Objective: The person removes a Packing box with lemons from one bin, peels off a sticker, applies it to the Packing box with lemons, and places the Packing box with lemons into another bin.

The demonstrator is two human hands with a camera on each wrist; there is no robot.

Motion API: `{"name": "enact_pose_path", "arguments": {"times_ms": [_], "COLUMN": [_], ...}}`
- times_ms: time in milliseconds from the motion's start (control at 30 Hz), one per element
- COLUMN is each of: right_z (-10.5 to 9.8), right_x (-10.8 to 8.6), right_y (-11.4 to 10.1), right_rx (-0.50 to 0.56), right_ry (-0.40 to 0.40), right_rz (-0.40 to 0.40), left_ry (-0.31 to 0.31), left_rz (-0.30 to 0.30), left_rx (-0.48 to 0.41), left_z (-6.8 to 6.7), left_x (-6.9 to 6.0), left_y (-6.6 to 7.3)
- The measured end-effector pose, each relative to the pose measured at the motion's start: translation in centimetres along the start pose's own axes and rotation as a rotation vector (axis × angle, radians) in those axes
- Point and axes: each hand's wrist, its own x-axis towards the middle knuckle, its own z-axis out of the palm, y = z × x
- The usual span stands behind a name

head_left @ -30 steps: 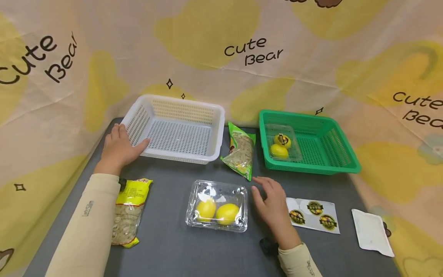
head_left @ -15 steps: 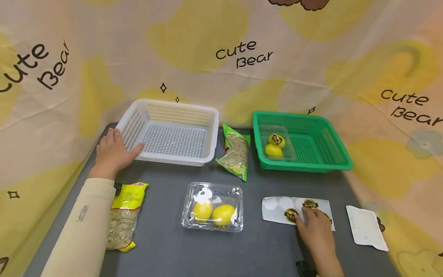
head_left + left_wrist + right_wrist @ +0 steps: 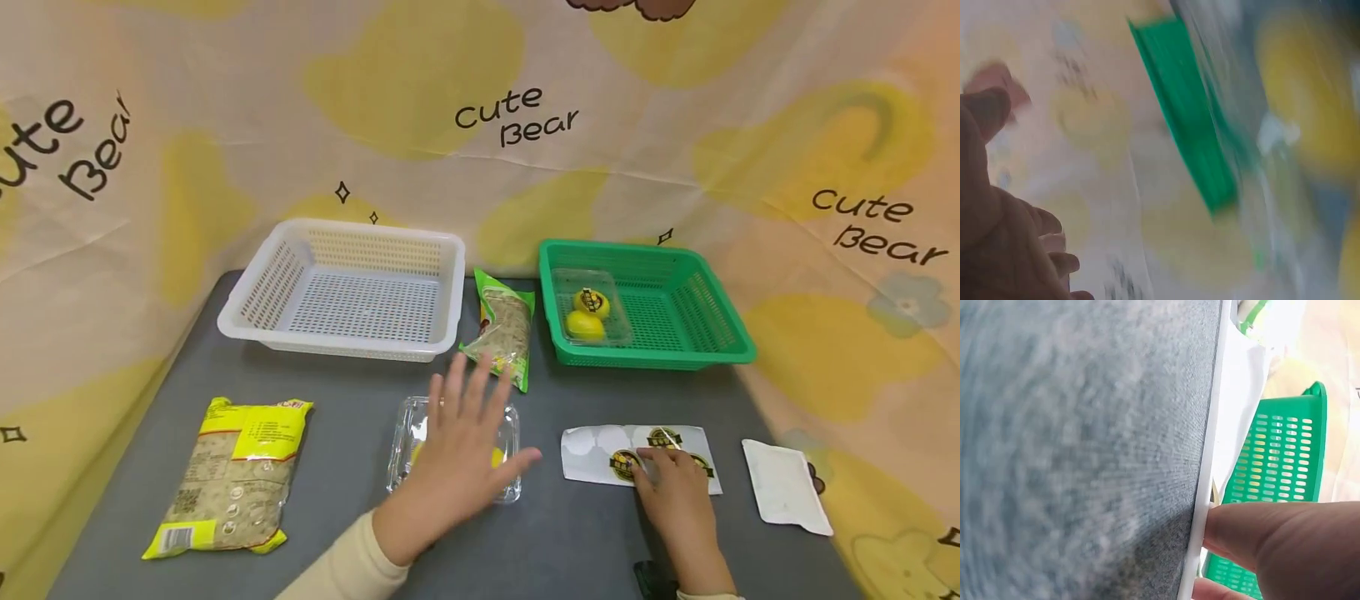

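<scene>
My left hand [image 3: 457, 467], fingers spread, is over the clear plastic clamshell box [image 3: 401, 433] and hides most of it. Behind the fingers, bits of yellow lemon [image 3: 497, 457] show inside the box. In the left wrist view, that hand [image 3: 1010, 237] holds nothing, and the lemons [image 3: 1310, 87] are blurred close by. My right hand [image 3: 678, 496] rests its fingertips on a white sheet of round stickers [image 3: 588, 458], beside a black-and-gold sticker [image 3: 624, 465]. From the right wrist, the thumb [image 3: 1235, 531] touches the sheet's edge [image 3: 1235, 394]; one finger is partly visible below it.
A white basket [image 3: 341, 346] stands at the back left, a green basket [image 3: 645, 358] with boxed lemons [image 3: 587, 325] at the back right. Between them lies a green-edged bag [image 3: 504, 329]. A yellow bag [image 3: 232, 475] lies at left, a white packet [image 3: 787, 487] at right.
My left hand has left the white basket's side and moved right, over the clamshell box. My right hand moved right onto the sticker sheet and has stayed there since half a second ago.
</scene>
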Motion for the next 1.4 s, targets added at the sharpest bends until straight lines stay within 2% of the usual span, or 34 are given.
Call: {"name": "enact_pose_path", "arguments": {"times_ms": [67, 133, 200, 267, 333, 400, 433, 533, 667, 867, 1167, 1400], "right_z": [0.1, 0.2, 0.2, 0.1, 0.1, 0.0, 0.0, 0.0, 0.2, 0.4, 0.1, -0.1], "right_x": [0.0, -0.1, -0.1, -0.1, -0.1, -0.2, -0.1, -0.1, -0.1, -0.3, -0.4, -0.7], "right_y": [-0.1, -0.2, -0.3, -0.3, -0.3, -0.3, -0.3, -0.3, -0.1, 0.0, -0.1, 0.1], "right_rx": [0.009, 0.004, -0.007, -0.017, -0.020, -0.015, -0.011, 0.003, 0.013, 0.018, 0.027, 0.037], "right_ry": [0.011, 0.027, 0.031, 0.020, 0.005, -0.009, -0.012, -0.003, 0.053, 0.136, 0.094, 0.075], "right_rz": [-0.012, -0.023, -0.024, -0.007, 0.012, 0.027, 0.031, 0.023, -0.021, -0.092, -0.116, -0.177], "left_ry": [-0.031, -0.079, -0.171, -0.302, -0.417, -0.479, -0.502, -0.507, -0.517, -0.508, -0.491, -0.475], "left_rz": [0.110, 0.210, 0.302, 0.371, 0.393, 0.396, 0.386, 0.344, 0.311, 0.330, 0.316, 0.321], "left_rx": [0.006, 0.024, 0.007, -0.045, -0.084, -0.073, -0.067, -0.013, 0.055, 0.096, 0.067, 0.054], "left_z": [2.0, 3.8, 5.7, 7.6, 9.4, 11.0, 11.6, 12.8, 13.2, 13.1, 13.0, 12.8], "left_x": [-1.1, -2.0, -2.6, -3.0, -3.1, -3.1, -3.1, -3.0, -2.9, -2.9, -2.8, -2.7], "left_y": [3.4, 5.7, 7.4, 8.4, 8.8, 8.9, 8.8, 8.3, 7.7, 7.5, 7.5, 7.5]}}
